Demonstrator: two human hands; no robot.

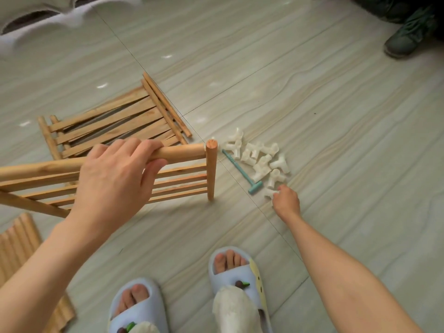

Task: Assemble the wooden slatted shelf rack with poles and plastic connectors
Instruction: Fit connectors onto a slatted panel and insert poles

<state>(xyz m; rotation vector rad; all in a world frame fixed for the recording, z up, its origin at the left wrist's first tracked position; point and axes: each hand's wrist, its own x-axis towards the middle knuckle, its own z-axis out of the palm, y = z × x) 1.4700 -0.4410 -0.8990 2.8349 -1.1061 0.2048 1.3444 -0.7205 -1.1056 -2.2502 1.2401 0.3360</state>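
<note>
Now my left grip [115, 179] wraps the rack's [177, 181] top pole [182, 151]; my right grip [284, 200] pinches a connector [269, 192] on the floor [336, 116].

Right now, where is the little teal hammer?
In the head view, the hammer lies on the floor right of centre, between the upright pole and the white connectors.

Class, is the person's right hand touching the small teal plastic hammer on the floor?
Apart. The head view shows bare floor between the right hand, which pinches a white plastic connector, and the teal plastic hammer.
</note>
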